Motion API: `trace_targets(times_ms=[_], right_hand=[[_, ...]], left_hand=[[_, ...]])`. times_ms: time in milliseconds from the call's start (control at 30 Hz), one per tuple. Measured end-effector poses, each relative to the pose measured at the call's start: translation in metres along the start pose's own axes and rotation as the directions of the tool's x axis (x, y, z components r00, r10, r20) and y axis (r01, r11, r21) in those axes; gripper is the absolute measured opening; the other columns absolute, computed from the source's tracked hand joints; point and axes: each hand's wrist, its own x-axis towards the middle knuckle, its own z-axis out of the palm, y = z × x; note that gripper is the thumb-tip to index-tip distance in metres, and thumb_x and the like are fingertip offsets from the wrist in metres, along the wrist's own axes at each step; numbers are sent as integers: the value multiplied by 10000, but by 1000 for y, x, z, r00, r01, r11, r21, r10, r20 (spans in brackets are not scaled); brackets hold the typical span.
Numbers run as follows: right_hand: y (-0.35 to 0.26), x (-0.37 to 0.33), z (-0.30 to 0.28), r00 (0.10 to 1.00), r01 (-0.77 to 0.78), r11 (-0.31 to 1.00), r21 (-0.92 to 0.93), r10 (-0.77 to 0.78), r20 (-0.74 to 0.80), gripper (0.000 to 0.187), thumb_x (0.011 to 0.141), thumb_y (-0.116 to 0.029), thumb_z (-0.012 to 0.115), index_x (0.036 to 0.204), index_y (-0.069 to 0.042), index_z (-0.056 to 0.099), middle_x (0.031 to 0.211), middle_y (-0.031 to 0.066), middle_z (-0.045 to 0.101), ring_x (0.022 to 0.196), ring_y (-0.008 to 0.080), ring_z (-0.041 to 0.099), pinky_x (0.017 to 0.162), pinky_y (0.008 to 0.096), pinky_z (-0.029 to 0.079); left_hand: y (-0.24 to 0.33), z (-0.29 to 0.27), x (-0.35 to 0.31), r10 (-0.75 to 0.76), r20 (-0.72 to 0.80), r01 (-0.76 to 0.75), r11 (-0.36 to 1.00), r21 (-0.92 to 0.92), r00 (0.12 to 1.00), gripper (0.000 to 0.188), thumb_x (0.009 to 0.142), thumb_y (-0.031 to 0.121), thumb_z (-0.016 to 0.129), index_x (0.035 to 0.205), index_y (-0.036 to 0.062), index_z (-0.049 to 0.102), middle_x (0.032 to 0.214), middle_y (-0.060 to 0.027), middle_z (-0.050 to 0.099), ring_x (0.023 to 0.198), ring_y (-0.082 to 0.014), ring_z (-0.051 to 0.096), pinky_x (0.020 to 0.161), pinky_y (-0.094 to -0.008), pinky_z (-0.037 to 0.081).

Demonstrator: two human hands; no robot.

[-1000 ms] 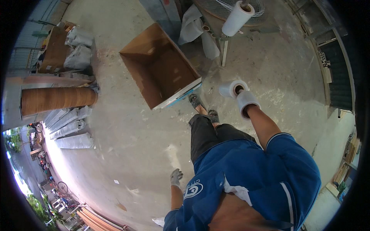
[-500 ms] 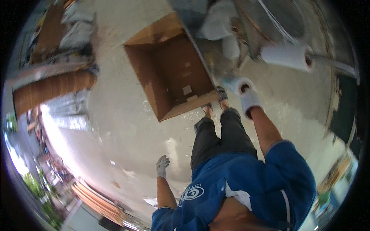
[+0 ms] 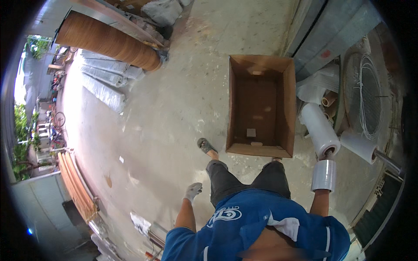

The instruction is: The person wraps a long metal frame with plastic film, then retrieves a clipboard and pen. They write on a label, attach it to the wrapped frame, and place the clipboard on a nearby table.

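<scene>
My left hand [image 3: 193,191] wears a pale glove and hangs over the floor left of my legs. Its loosely bent fingers hold nothing. Around my right wrist sits a short roll of clear stretch film [image 3: 324,176], hiding most of my right hand [image 3: 329,152]. Just beyond it, the fingers seem to reach into the core of a longer roll of stretch film [image 3: 320,127]; their grip is mostly hidden. In front of my legs stands a large open cardboard box [image 3: 261,150], with a small pale label on an inner wall.
Another film roll [image 3: 358,146] sits on a metal pipe [image 3: 388,163] at right. Behind it are a coil of white wire [image 3: 362,98] and plastic bags [image 3: 320,82]. Far left lie a brown wood-grain roll [image 3: 109,39] and wrapped bundles [image 3: 102,89] on the concrete floor [image 3: 170,113].
The view has turned, so the box appears farther right and straighter. My left foot has stepped out to the left. The longer film roll shows more fully beyond my right hand.
</scene>
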Motion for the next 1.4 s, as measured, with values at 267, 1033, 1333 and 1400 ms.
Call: trace_targets(times_ms=[267, 1033, 1333, 1400], right_hand=[[-92, -116, 177, 1000, -14, 703, 711, 18, 2, 441, 1019, -336, 518, 1322, -18, 552, 1241, 142, 644, 1075, 279, 646, 884, 371, 549], [-432, -47, 570, 631, 774, 280, -569, -423, 650, 274, 964, -186, 527, 1125, -21, 675, 1039, 139, 693, 908, 273, 673, 781, 353, 523], [-571, 96, 758, 544, 839, 289, -461, -454, 706, 293, 931, -126, 501, 1162, -35, 657, 1066, 186, 692, 953, 298, 675, 818, 374, 528], [-602, 118, 808, 490, 861, 122, -494, -460, 740, 296, 950, -133, 480, 1170, -45, 656, 1070, 182, 695, 964, 299, 675, 819, 378, 529]], left_hand=[[47, -238, 83, 65, -101, -78, 988, -130, 993, 309, 943, 278, 611, 1183, 91, 666, 988, -73, 714, 816, -181, 686, 704, -304, 525], [515, -401, 241, 389, -250, -364, 921, 139, 887, 332, 951, 230, 645, 1170, -19, 666, 1059, -90, 711, 950, -164, 653, 834, -294, 518], [817, -430, 227, 646, -651, -876, 477, -64, 399, 505, 972, 89, 619, 1410, -84, 437, 1407, -195, 498, 1295, -259, 498, 1065, -355, 451], [900, -442, 214, 659, -706, -933, 359, -8, 259, 599, 948, 122, 664, 1438, -90, 392, 1431, -194, 470, 1319, -264, 463, 1082, -374, 415]])
